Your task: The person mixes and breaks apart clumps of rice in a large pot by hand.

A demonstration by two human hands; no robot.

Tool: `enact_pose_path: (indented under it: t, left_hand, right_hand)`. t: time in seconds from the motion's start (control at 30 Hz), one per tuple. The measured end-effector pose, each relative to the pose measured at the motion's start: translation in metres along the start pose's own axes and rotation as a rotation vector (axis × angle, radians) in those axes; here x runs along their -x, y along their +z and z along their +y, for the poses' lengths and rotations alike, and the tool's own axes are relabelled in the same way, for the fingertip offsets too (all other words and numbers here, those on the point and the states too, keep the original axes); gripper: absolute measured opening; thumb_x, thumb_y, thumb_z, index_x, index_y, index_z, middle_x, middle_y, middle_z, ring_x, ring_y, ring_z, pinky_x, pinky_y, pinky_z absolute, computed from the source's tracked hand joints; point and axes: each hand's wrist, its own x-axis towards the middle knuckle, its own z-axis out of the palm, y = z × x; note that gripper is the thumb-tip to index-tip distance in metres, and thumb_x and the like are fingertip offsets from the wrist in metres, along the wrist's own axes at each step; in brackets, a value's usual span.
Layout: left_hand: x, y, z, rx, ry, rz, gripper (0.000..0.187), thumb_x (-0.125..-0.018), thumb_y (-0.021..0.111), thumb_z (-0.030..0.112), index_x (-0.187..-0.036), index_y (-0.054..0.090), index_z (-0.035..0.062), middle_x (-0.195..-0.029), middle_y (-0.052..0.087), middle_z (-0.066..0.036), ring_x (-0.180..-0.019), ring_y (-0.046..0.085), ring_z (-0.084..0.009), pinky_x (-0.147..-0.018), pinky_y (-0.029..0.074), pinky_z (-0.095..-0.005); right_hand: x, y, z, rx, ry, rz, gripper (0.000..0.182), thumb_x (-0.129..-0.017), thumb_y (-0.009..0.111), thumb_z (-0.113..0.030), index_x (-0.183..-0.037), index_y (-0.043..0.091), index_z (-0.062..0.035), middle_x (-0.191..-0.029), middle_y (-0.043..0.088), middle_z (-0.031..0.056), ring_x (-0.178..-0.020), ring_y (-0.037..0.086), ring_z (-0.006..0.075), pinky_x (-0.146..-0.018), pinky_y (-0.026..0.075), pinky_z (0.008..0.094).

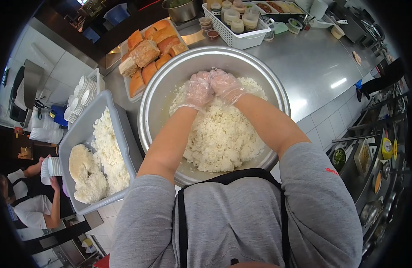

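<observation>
A large round metal pot (281, 96) stands in front of me, holding a heap of cooked white rice (221, 138). Clear plastic gloves cover both hands. My left hand (199, 88) and my right hand (224, 84) are side by side at the far part of the heap, touching each other. Their fingers are curled into the rice and closed on some of it; the fingertips are partly hidden.
Left of the pot is a grey tub (133, 154) with more rice. Behind it stand a tray of orange-brown blocks (157, 42) and a white basket of jars (246, 41) on the steel counter (300, 62). At far left a co-worker holds stacked white bowls (51, 169).
</observation>
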Motion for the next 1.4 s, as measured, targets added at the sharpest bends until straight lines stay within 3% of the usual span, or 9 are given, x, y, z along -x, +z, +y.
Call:
enact_pose_path:
  t: [0.1, 0.2, 0.5, 0.73, 1.03, 1.1, 1.2, 1.27, 1.4]
  left_hand:
    - [-0.005, 0.007, -0.006, -0.033, 0.015, 0.053, 0.044, -0.070, 0.069, 0.017, -0.111, 0.053, 0.0082, -0.107, 0.058, -0.016, -0.102, 0.055, -0.0367, -0.086, 0.047, -0.0479]
    - [-0.007, 0.011, -0.006, -0.040, -0.029, 0.062, 0.041, -0.071, 0.068, 0.016, -0.108, 0.053, 0.0086, -0.101, 0.060, -0.015, -0.099, 0.057, -0.0365, -0.082, 0.047, -0.0491]
    - [-0.013, 0.010, -0.010, -0.011, 0.059, 0.116, 0.029, -0.080, 0.060, 0.013, -0.107, 0.054, 0.0081, -0.097, 0.062, -0.018, -0.096, 0.059, -0.0383, -0.082, 0.048, -0.0493]
    - [-0.018, -0.019, -0.004, 0.130, -0.146, -0.126, 0.024, -0.084, 0.060, 0.018, -0.104, 0.064, 0.0045, -0.108, 0.064, -0.021, -0.099, 0.062, -0.0395, -0.087, 0.049, -0.0464]
    - [0.005, -0.067, 0.020, -0.041, -0.172, -0.838, 0.047, -0.073, 0.072, 0.030, -0.112, 0.065, 0.0042, -0.114, 0.064, -0.021, -0.107, 0.060, -0.0353, -0.091, 0.048, -0.0420]
    - [0.012, -0.073, 0.019, -0.041, -0.134, -0.964, 0.056, -0.071, 0.073, 0.031, -0.118, 0.062, 0.0039, -0.113, 0.064, -0.021, -0.107, 0.061, -0.0339, -0.092, 0.047, -0.0415]
    - [0.014, -0.102, 0.013, 0.066, -0.066, -1.089, 0.068, -0.072, 0.072, 0.030, -0.131, 0.052, 0.0036, -0.113, 0.063, -0.023, -0.108, 0.061, -0.0313, -0.093, 0.046, -0.0398]
    - [0.015, -0.107, -0.011, 0.449, 0.107, -0.890, 0.076, -0.073, 0.070, 0.028, -0.140, 0.042, 0.0041, -0.115, 0.063, -0.024, -0.108, 0.061, -0.0295, -0.095, 0.045, -0.0372]
    - [0.003, -0.121, 0.014, 0.123, -0.068, -0.428, 0.066, -0.074, 0.069, 0.026, -0.132, 0.050, 0.0022, -0.114, 0.063, -0.024, -0.107, 0.061, -0.0322, -0.094, 0.046, -0.0381]
  right_hand:
    - [0.000, -0.007, 0.003, -0.013, -0.188, 0.099, 0.023, -0.086, 0.055, -0.011, -0.108, 0.058, -0.0088, -0.110, 0.062, 0.0152, -0.105, 0.060, 0.0310, -0.087, 0.051, 0.0394]
    - [-0.012, -0.009, 0.001, -0.304, -0.081, 0.024, 0.020, -0.085, 0.055, -0.008, -0.104, 0.062, -0.0098, -0.105, 0.065, 0.0173, -0.103, 0.062, 0.0329, -0.087, 0.051, 0.0396]
    - [-0.015, -0.027, 0.008, -0.188, -0.092, -0.150, 0.027, -0.075, 0.065, -0.010, -0.102, 0.064, -0.0102, -0.100, 0.067, 0.0179, -0.099, 0.062, 0.0361, -0.085, 0.051, 0.0413]
    - [-0.020, -0.032, 0.002, -0.242, -0.168, -0.034, 0.028, -0.076, 0.064, -0.022, -0.098, 0.071, -0.0070, -0.101, 0.068, 0.0189, -0.096, 0.065, 0.0348, -0.086, 0.051, 0.0428]
    - [0.004, -0.084, -0.037, 0.103, -0.202, -0.681, 0.032, -0.072, 0.073, -0.016, -0.103, 0.072, -0.0074, -0.103, 0.069, 0.0173, -0.091, 0.067, 0.0310, -0.080, 0.052, 0.0412]
    - [0.003, -0.091, -0.039, -0.044, -0.125, -1.018, 0.039, -0.071, 0.075, -0.017, -0.109, 0.071, -0.0109, -0.105, 0.069, 0.0156, -0.093, 0.066, 0.0297, -0.080, 0.052, 0.0415]
    - [0.007, -0.107, -0.020, -0.232, -0.134, -0.902, 0.038, -0.072, 0.072, -0.010, -0.109, 0.068, -0.0037, -0.109, 0.067, 0.0189, -0.098, 0.064, 0.0295, -0.081, 0.053, 0.0406]
    - [-0.001, -0.102, -0.002, -0.076, -0.182, -0.715, 0.033, -0.073, 0.068, -0.008, -0.105, 0.068, -0.0001, -0.107, 0.066, 0.0218, -0.097, 0.065, 0.0307, -0.080, 0.053, 0.0398]
    - [-0.008, -0.061, 0.023, 0.234, -0.332, -0.151, 0.023, -0.073, 0.063, -0.009, -0.091, 0.072, 0.0006, -0.096, 0.069, 0.0222, -0.088, 0.068, 0.0333, -0.075, 0.055, 0.0384]
